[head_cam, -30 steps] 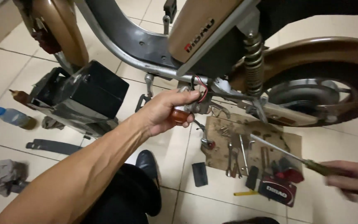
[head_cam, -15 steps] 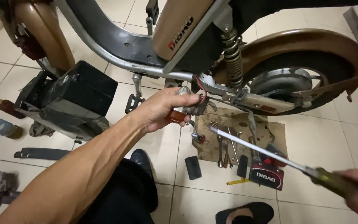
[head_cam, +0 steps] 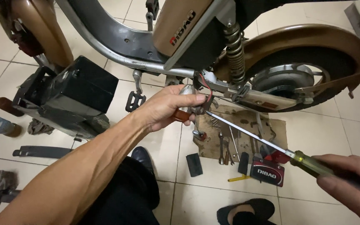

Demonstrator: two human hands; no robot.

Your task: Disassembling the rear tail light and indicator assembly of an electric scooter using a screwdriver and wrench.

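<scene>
Long screwdriver poking in under the e-bike frame, fingers right next to the tip

Right hand (head_cam: 348, 181) is wrapped round the screwdriver (head_cam: 267, 142), left hand (head_cam: 167, 110) pinches the small bracket (head_cam: 196, 106) under the frame (head_cam: 117, 41). If that tip skids it could jab fingers or the red wires (head_cam: 205, 83).

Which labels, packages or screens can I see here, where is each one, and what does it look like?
Logo label: on the scooter's tan body panel above the left hand; slanted red and black lettering.
Small box: on the floor tiles by the cardboard mat, under the screwdriver held by the right hand; dark with a red top and white lettering.
No screens.
</scene>
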